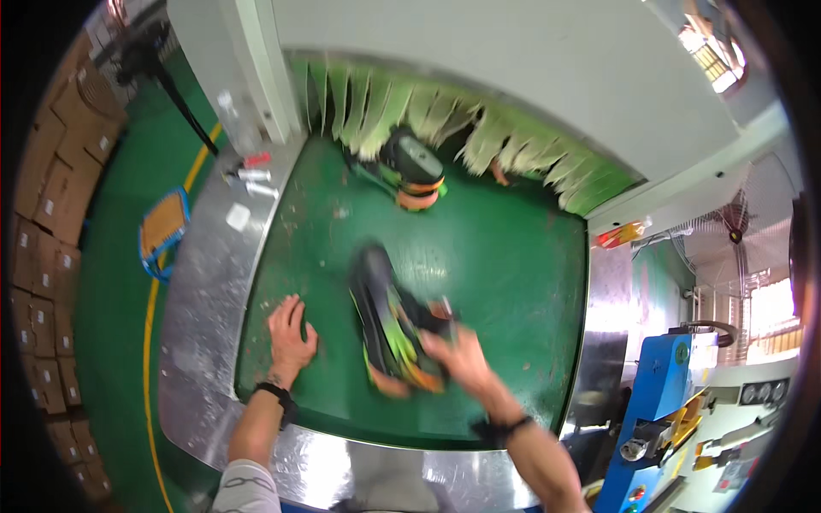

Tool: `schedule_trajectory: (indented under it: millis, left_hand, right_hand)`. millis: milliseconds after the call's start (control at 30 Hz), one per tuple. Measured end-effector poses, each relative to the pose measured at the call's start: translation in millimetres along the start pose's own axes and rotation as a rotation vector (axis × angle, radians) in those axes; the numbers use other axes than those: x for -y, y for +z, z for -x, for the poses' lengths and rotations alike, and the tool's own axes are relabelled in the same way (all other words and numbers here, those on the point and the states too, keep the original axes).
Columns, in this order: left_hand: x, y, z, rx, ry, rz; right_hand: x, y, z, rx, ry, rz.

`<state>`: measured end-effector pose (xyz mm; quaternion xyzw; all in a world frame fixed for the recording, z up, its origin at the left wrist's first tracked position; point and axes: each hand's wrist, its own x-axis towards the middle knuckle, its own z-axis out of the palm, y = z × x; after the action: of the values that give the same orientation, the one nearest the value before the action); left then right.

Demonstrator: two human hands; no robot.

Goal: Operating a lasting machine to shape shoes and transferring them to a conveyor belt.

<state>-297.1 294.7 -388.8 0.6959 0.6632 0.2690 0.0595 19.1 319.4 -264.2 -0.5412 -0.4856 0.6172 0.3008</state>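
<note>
A pair of black shoes with bright green and orange parts lies near the middle of the green belt surface (505, 274), smeared by motion. My right hand (462, 355) is closed on the right-hand shoe (416, 329), its fingers partly hidden behind it. Against it leans the other shoe (376, 299), dark toe pointing away from me. To the left of the pair, my left hand (291, 333) rests on the green surface, fingers apart and holding nothing. Farther off, more dark shoes (412, 162) with orange soles sit at the strip curtain.
A fringed pale-green curtain (513, 150) hangs from a grey machine housing (513, 43). Metal borders the belt; small bottles (255, 176) stand on its left side (201, 316). Cartons (47, 256) and a stool (165, 224) are at left, a blue machine (646, 410) at right.
</note>
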Motion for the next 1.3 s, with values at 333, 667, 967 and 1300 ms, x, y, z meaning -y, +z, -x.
schedule_trajectory:
  millis: [333,667,967,1300]
  left_hand:
    - [-262.6,-70.5,103.9,0.971,-0.331,1.335]
    - [-504.2,-167.2,230.1,1.214,0.177,1.591]
    - [-548.7,-127.6,338.1,1.481,-0.067,1.451]
    - [-699.3,-144.5,314.3,1.612,0.318,1.757]
  right_hand:
    - [-42.5,-34.0,468.7,-0.894,0.123,-0.455]
    - [-25.0,-39.8,600.5,-0.663,-0.572,-0.218]
    - [-80.4,-64.0,737.8,-0.908,-0.499,-0.196]
    - [-83.0,-80.4,770.9,-1.078,-0.508,-0.009]
